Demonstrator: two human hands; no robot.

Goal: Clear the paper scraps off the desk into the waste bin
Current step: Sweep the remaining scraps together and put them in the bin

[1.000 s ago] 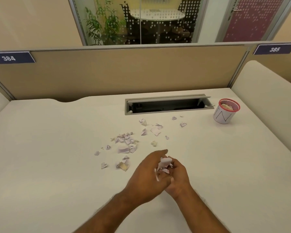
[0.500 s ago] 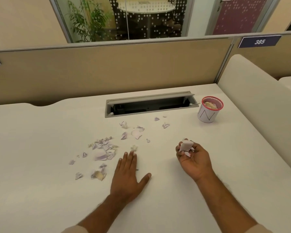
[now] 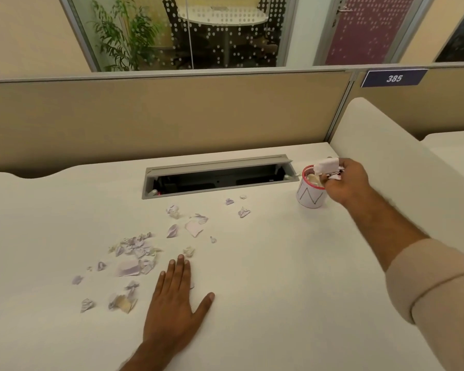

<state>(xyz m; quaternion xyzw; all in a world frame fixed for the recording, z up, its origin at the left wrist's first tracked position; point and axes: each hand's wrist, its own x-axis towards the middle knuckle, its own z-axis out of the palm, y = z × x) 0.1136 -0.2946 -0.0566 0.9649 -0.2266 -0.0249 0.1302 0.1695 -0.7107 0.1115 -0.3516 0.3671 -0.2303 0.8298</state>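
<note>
Left hand (image 3: 175, 301): lies palm down on the bench (image 3: 265, 303), fingers straight and together, thumb splayed, grasping nothing.
Loose scraps (image 3: 134, 255): strewn on the bench just left of and beyond those fingertips.
Right hand (image 3: 344, 182): arm outstretched, fingers curled round a wad of scraps (image 3: 327, 167), directly over the waste bin (image 3: 310, 195).
</note>
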